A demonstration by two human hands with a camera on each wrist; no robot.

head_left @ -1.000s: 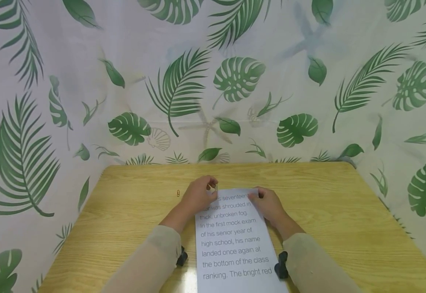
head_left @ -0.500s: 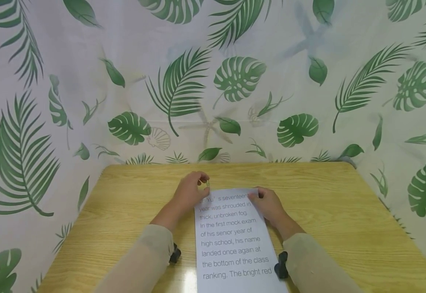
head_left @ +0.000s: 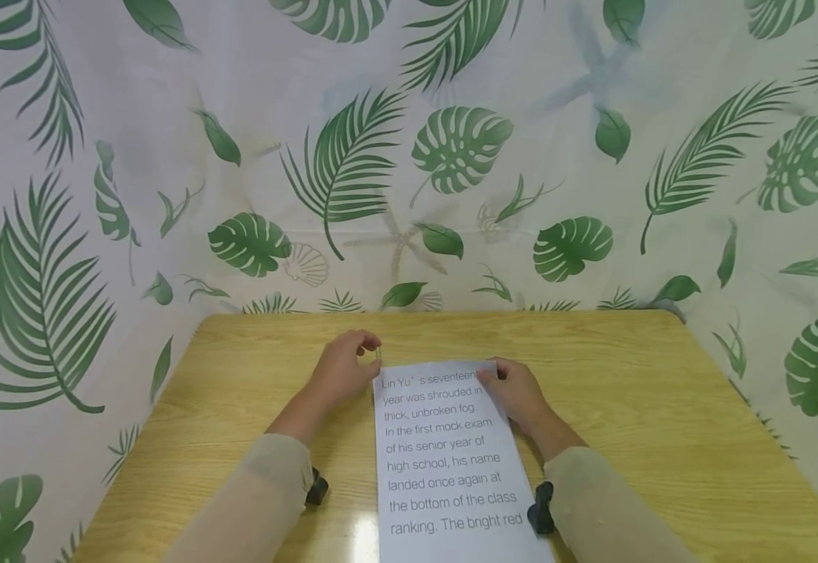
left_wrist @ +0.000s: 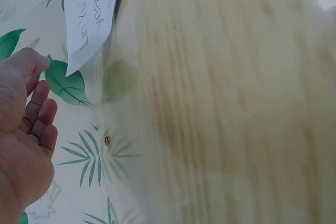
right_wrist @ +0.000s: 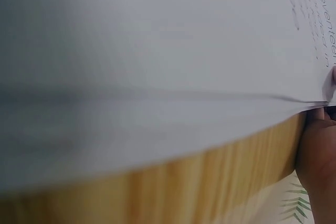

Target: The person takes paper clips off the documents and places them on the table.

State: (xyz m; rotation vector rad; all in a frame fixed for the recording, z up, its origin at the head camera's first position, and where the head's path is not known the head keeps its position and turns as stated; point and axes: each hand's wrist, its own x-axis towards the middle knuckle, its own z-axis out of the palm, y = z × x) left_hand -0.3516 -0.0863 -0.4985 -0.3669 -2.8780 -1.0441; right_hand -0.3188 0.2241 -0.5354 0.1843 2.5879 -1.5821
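Note:
Several printed lines cover the white paper (head_left: 444, 461), whose top edge is raised off the table. My right hand (head_left: 518, 395) pinches its top right corner, thumb on the printed face. In the right wrist view the paper's edge looks like more than one sheet. Just left of the top left corner, my left hand (head_left: 344, 367) pinches a thin, small paper clip (head_left: 378, 354) between thumb and index finger. A second paper clip (left_wrist: 107, 140), copper-coloured, lies on the table in the left wrist view; in the head view the left hand hides it.
The wood-grain table (head_left: 634, 422) reaches back to a wall hanging (head_left: 479, 258) printed with green leaves. A dark wrist camera sits on each sleeve. The paper's lower end runs out of the head view.
My left hand has moved left, away from the paper's top edge, with the paper clip in its fingers, uncovering the first printed words. The right hand keeps its grip on the corner.

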